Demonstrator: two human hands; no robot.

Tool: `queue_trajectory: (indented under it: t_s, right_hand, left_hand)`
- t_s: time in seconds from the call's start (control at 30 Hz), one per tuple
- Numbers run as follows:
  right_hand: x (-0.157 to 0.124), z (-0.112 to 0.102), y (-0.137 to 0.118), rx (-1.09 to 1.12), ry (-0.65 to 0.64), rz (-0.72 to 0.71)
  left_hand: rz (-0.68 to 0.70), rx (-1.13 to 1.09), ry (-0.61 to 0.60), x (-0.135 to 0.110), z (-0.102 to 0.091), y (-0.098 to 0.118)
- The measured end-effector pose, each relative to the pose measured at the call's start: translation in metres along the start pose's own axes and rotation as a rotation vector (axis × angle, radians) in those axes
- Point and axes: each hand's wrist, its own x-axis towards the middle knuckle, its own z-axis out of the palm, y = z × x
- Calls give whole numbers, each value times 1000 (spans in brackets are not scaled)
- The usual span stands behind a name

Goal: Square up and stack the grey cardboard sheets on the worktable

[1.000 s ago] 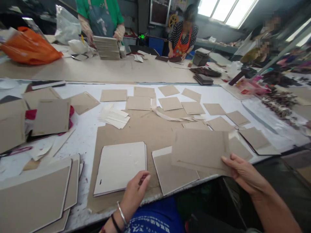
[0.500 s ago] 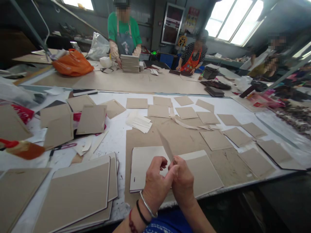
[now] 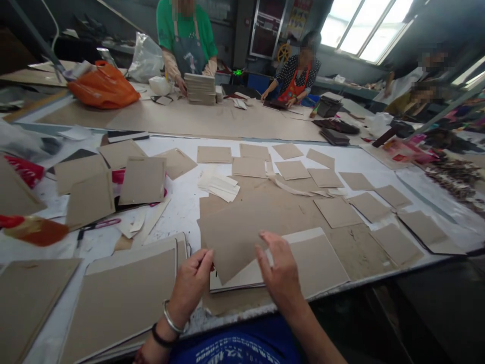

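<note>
A brown cardboard sheet (image 3: 238, 235) lies tilted over a white-faced board (image 3: 242, 275) near the table's front edge. My left hand (image 3: 189, 288) pinches the sheet's lower left edge, wrist bangles showing. My right hand (image 3: 280, 273) rests beside the sheet's right edge with fingers spread, touching a second brown-faced board (image 3: 318, 263). A large brown underlay (image 3: 273, 212) lies beneath them.
A stack of large boards (image 3: 125, 298) sits front left. Several small brown cards (image 3: 326, 177) and white strips (image 3: 222, 184) are spread mid-table. Scissors (image 3: 96, 225) lie at left. Two people work across the far table by a board stack (image 3: 200, 88) and an orange bag (image 3: 102, 86).
The sheet went from my right hand at the right, to both hands edge-on, and now lies flat over the white board. My hands have moved apart.
</note>
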Motion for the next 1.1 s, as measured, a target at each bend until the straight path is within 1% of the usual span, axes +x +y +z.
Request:
queue_trajectory:
  t_s: [0.03, 0.07, 0.1, 0.13, 0.17, 0.23, 0.3, 0.4, 0.53, 0.67, 0.77, 0.93, 1.1]
  right_hand:
    - [5, -2, 16, -52, 13, 82]
    - [9, -2, 32, -92, -25, 174]
    - [12, 0, 48, -102, -104, 262]
    - [13, 3, 64, -88, -170, 308]
    - [14, 7, 77, -65, -240, 339]
    - [10, 16, 98, -8, -348, 358]
    - [4, 22, 112, 28, -429, 368]
    - [-7, 26, 127, 47, -526, 384]
    - [-23, 28, 140, 37, -624, 412]
    - [-35, 32, 145, 17, -696, 434]
    - [-40, 35, 146, -20, -731, 444]
    - [-40, 39, 146, -119, -772, 451]
    - [-41, 40, 145, -191, -801, 428]
  left_hand:
    - [-10, -10, -31, 1, -6, -5]
    - [-21, -22, -59, 3, -10, -10]
    - [-35, -39, -83, 5, -13, -15]
    - [-56, -54, -107, 7, -14, -20]
    - [-78, -59, -130, 11, -13, -26]
    - [-123, -37, -161, 19, -7, -40]
    - [-165, 24, -171, 29, 3, -55]
    - [-209, 126, -163, 41, 17, -73]
    - [-258, 262, -159, 46, 30, -82]
    - [-286, 381, -152, 45, 33, -83]
    - [-304, 444, -170, 43, 35, -85]
    - [-340, 486, -215, 41, 36, -83]
    - [-383, 467, -226, 41, 35, -84]
